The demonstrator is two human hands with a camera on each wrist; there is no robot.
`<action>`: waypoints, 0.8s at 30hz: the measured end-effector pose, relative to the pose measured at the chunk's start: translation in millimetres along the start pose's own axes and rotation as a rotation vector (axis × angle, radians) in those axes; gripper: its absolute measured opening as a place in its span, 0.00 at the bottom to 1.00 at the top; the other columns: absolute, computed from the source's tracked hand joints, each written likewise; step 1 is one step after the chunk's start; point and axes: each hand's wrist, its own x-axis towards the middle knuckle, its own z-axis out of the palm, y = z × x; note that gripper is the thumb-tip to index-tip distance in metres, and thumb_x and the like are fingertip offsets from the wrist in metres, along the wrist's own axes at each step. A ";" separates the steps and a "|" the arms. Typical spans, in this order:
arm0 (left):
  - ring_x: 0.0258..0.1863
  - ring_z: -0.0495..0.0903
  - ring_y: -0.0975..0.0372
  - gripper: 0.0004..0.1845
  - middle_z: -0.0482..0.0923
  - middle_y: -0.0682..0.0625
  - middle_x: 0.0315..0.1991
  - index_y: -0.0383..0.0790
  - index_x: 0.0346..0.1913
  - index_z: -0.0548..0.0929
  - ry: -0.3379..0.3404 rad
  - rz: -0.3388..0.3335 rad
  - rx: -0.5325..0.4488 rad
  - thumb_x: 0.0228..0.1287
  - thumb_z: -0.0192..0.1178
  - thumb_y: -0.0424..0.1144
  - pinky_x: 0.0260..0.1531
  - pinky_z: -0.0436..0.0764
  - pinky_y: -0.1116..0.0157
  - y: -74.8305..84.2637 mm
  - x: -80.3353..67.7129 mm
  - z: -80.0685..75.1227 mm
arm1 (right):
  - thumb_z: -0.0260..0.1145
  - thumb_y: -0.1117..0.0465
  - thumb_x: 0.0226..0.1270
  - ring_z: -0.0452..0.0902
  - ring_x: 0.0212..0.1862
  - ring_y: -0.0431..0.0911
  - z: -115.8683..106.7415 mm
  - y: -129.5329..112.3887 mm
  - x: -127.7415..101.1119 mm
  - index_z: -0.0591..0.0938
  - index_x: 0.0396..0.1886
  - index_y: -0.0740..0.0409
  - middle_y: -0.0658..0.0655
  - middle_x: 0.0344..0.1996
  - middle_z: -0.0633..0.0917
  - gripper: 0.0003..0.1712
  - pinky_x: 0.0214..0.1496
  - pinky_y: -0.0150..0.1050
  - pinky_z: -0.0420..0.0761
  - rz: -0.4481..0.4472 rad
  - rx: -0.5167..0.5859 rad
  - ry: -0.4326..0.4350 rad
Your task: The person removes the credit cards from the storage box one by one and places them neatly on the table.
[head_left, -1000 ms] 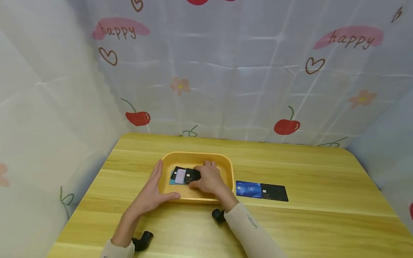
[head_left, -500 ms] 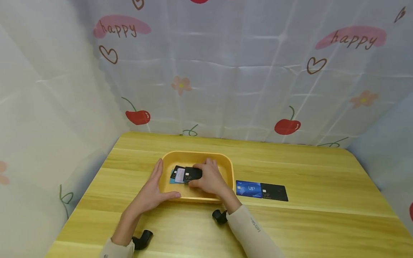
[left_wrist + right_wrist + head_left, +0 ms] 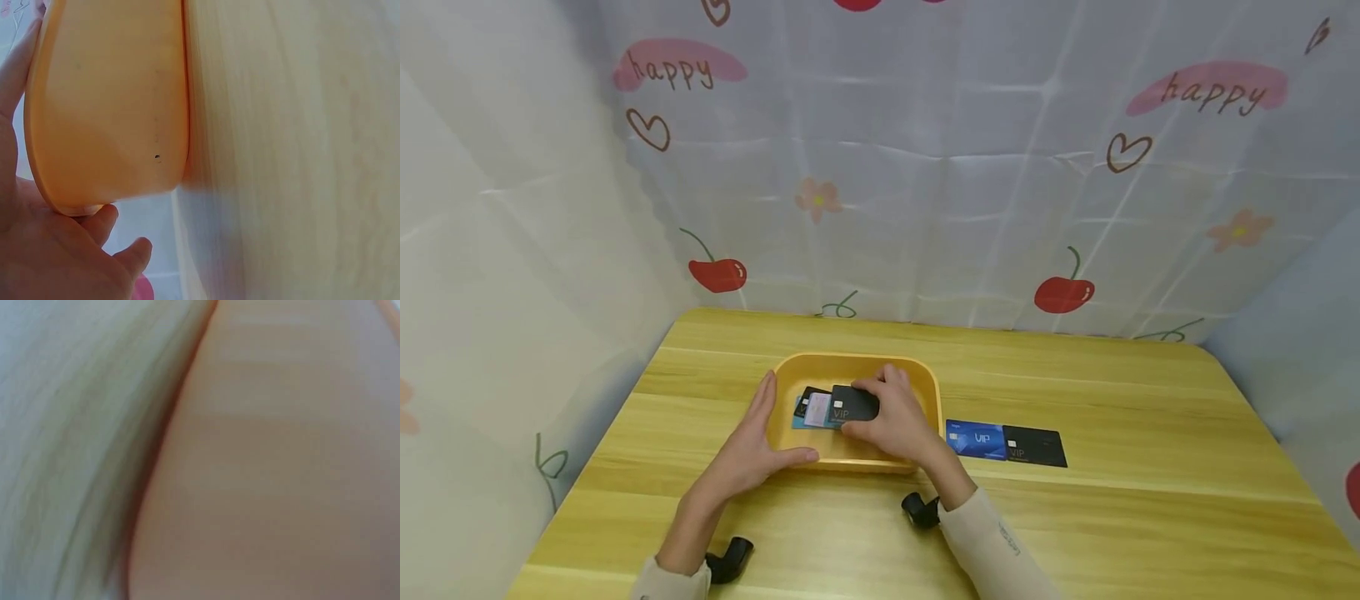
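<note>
A yellow tray (image 3: 857, 364) sits on the wooden table (image 3: 1075, 517). My left hand (image 3: 752, 446) lies flat against the tray's left wall, thumb along its near rim; the left wrist view shows the tray wall (image 3: 106, 106) close up against my palm (image 3: 50, 250). Inside the tray my right hand (image 3: 891, 421) pinches a black VIP card (image 3: 852, 405), lifted slightly above a pink card (image 3: 817, 410), a teal card and another black card. The right wrist view is a blur of the tray wall (image 3: 281, 475).
A blue VIP card (image 3: 976, 439) and a black VIP card (image 3: 1034, 446) lie side by side on the table right of the tray. A cherry-patterned cloth (image 3: 925, 167) encloses the back and sides. Black wrist mounts (image 3: 730, 558) show near both sleeves.
My right hand has raised the black VIP card off the pile and drawn it a little to the right. The left hand has stayed on the tray.
</note>
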 end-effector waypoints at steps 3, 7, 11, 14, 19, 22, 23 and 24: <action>0.77 0.35 0.47 0.68 0.29 0.44 0.79 0.40 0.79 0.34 0.002 0.011 -0.010 0.51 0.76 0.54 0.69 0.46 0.41 -0.7 0.4 0.7 | 0.78 0.52 0.52 0.61 0.49 0.50 -7.7 -2.1 -6.0 0.83 0.57 0.60 0.54 0.42 0.69 0.33 0.41 0.42 0.68 -0.002 0.017 0.017; 0.77 0.35 0.47 0.68 0.29 0.44 0.79 0.40 0.79 0.33 0.001 0.008 -0.009 0.50 0.76 0.55 0.69 0.45 0.41 -1.3 0.8 0.8 | 0.79 0.53 0.52 0.61 0.49 0.50 -18.9 -4.9 -15.6 0.83 0.57 0.59 0.53 0.42 0.68 0.32 0.40 0.42 0.69 0.003 0.029 0.038; 0.77 0.35 0.46 0.68 0.29 0.43 0.79 0.39 0.79 0.34 0.003 0.004 0.002 0.50 0.75 0.55 0.69 0.45 0.40 -0.7 0.7 -0.4 | 0.80 0.54 0.51 0.60 0.48 0.49 -28.7 -6.2 -24.2 0.83 0.56 0.59 0.52 0.42 0.68 0.32 0.38 0.43 0.69 0.000 0.025 0.057; 0.77 0.35 0.46 0.69 0.29 0.43 0.79 0.38 0.79 0.34 0.005 0.010 0.006 0.50 0.76 0.55 0.69 0.45 0.40 -0.3 0.7 -0.7 | 0.81 0.55 0.50 0.59 0.48 0.48 -34.5 -5.9 -30.8 0.83 0.56 0.59 0.52 0.41 0.68 0.32 0.38 0.43 0.69 0.004 0.023 0.059; 0.76 0.35 0.46 0.69 0.30 0.41 0.79 0.38 0.79 0.34 0.009 0.017 0.003 0.50 0.76 0.54 0.69 0.45 0.40 -0.7 0.5 -0.9 | 0.80 0.56 0.52 0.59 0.49 0.48 -41.2 -4.4 -42.2 0.83 0.56 0.58 0.52 0.43 0.68 0.31 0.38 0.43 0.70 0.020 0.026 0.056; 0.77 0.35 0.46 0.69 0.30 0.41 0.79 0.38 0.79 0.33 0.010 0.018 -0.006 0.49 0.76 0.54 0.69 0.45 0.40 -1.2 0.8 -0.8 | 0.80 0.56 0.53 0.60 0.48 0.49 -44.5 -0.9 -48.4 0.83 0.57 0.58 0.53 0.44 0.68 0.31 0.37 0.43 0.70 0.031 0.042 0.065; 0.77 0.35 0.46 0.69 0.30 0.42 0.79 0.38 0.79 0.33 0.009 0.019 -0.008 0.49 0.76 0.54 0.69 0.45 0.40 -1.3 1.0 -0.7 | 0.80 0.56 0.53 0.60 0.48 0.49 -45.9 0.4 -50.5 0.82 0.57 0.58 0.53 0.44 0.68 0.31 0.37 0.43 0.70 0.033 0.049 0.069; 0.77 0.35 0.47 0.69 0.30 0.42 0.79 0.39 0.79 0.33 0.008 0.020 -0.014 0.49 0.76 0.54 0.69 0.45 0.40 -1.3 1.1 -0.7 | 0.79 0.56 0.53 0.60 0.48 0.49 -47.2 2.1 -52.3 0.82 0.57 0.58 0.53 0.44 0.69 0.31 0.37 0.43 0.70 0.035 0.054 0.073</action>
